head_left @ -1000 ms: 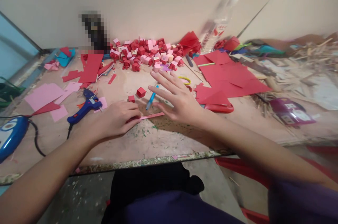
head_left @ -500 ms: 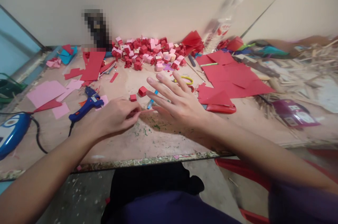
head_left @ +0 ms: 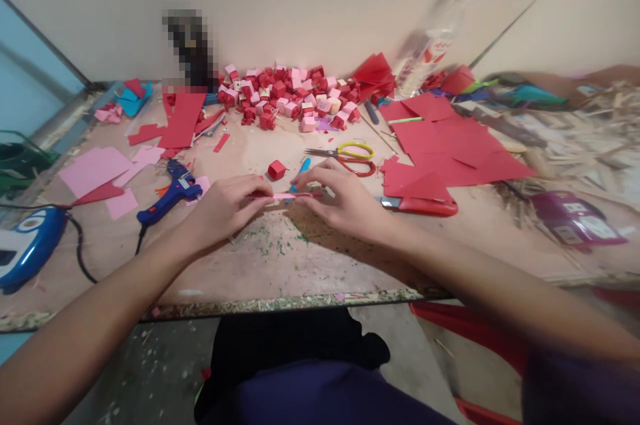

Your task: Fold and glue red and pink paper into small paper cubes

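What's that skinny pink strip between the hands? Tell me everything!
The narrow, flat pink strip looks like paper, redder toward the right. It runs nearly straight, left to right, above or on the pale wooden table; I can't tell which. The person's bare left hand pinches its left part; its right part sits between thumb and fingers of the bare right hand.
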`<state>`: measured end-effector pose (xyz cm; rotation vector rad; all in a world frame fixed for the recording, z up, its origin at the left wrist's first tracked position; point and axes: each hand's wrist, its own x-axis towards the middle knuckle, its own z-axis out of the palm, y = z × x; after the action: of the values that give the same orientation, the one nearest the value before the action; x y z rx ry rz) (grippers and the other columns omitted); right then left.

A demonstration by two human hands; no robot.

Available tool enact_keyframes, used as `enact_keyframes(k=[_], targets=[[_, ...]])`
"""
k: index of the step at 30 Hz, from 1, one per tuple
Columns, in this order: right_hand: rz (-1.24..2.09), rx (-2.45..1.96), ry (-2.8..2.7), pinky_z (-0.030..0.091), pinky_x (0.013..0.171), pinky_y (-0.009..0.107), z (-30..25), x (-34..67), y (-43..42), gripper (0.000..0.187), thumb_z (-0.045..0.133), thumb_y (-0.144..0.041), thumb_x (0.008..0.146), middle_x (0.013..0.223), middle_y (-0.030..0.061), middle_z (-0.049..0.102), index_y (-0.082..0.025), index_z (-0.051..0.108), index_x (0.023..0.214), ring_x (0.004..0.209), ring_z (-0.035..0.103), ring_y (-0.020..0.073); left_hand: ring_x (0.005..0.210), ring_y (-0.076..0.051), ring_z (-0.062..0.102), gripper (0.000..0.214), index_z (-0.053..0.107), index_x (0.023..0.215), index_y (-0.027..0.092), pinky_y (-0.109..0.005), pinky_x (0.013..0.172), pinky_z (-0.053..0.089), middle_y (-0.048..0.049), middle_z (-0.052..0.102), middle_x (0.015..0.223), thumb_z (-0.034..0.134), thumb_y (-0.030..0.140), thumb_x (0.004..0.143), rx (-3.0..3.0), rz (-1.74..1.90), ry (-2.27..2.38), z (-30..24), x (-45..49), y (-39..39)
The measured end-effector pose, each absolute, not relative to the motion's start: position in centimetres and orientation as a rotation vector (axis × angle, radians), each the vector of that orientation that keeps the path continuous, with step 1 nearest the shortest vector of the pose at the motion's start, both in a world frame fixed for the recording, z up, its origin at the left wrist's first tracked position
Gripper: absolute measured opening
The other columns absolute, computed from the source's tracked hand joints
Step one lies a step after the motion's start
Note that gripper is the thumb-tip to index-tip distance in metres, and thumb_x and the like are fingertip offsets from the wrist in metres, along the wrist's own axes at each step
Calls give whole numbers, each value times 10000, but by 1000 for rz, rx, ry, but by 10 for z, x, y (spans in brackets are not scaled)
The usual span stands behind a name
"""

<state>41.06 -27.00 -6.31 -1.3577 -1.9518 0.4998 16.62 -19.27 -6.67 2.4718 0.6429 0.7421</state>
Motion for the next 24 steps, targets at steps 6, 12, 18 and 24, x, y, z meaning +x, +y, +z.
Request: enact_keyframes(k=[6,12,18,24], targets=[[826,-1402,-1905,518,744,385,-71,411,-269,108,655,-319,966,863,26,716,-251,716,907,791,639,211,755,-141,668,140,735,934,203,-267,755,535,-8,756,863,650,286,1008,2353,725,617,-69,168,-193],[815,-1452,-1739,545,792,423,-72,411,-264,113,701,-335,910,856,38,725,-245,715,844,809,662,237,765,-159,683,149,727,876,195,-277,732,562,-24,769,851,725,327,945,2212,773,742,-67,168,-191],[751,-1446,-1622,571,903,490,-69,412,-262,114,722,-343,878,902,61,749,-246,699,823,872,695,270,704,-143,671,143,709,813,192,-261,661,545,-4,747,781,789,286,885,2066,874,838,-68,166,-187],[730,-1467,-1763,536,736,428,-68,414,-263,152,709,-390,906,859,56,728,-242,712,875,763,642,234,747,-154,689,148,721,806,192,-277,712,533,-10,762,809,790,274,907,2202,906,768,-69,164,-186]])
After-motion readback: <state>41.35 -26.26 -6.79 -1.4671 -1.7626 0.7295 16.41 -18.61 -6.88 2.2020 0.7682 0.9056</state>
